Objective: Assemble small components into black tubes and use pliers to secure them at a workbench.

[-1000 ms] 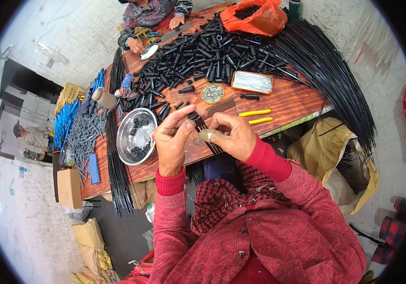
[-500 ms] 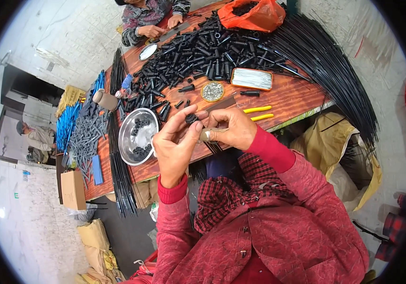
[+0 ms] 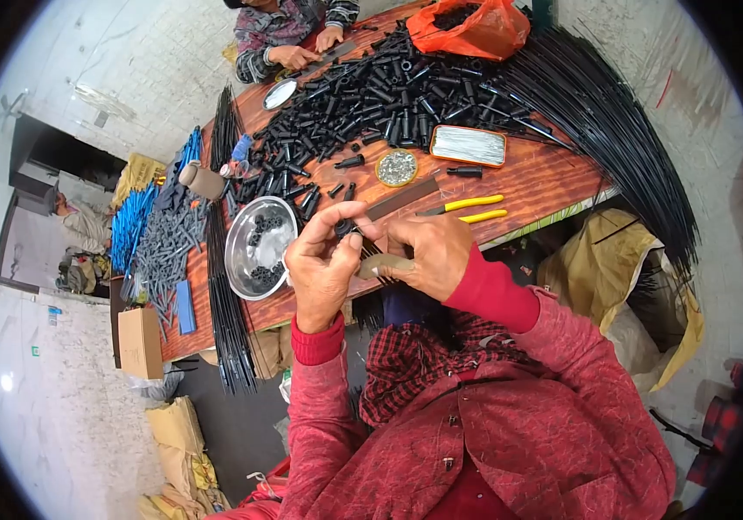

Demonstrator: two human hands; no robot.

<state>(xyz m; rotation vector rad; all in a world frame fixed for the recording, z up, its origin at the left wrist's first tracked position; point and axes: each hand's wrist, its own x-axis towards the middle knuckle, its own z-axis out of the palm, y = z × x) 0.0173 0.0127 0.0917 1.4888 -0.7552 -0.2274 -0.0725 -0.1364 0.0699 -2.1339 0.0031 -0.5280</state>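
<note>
My left hand is raised over the table's near edge. Its thumb and fingers pinch a small black ring-shaped part. Close beside it on the right, my right hand has its fingers curled together. A beige wrapping shows at its thumb. Whatever the right fingertips grip is too small and hidden to make out. Just beyond my hands lie a flat dark metal bar and yellow-handled pliers. To the left stands a clear bowl with small black rings in it.
A heap of black tubular parts covers the table's middle. Nearby are a tin of pale thin rods, a round dish of small metal bits, long black rods and an orange bag. A co-worker's hands work opposite.
My right hand has turned and lowered slightly, its fingers curling more beside the black ring. The left hand keeps its pinch. The whole view has shifted a little.
</note>
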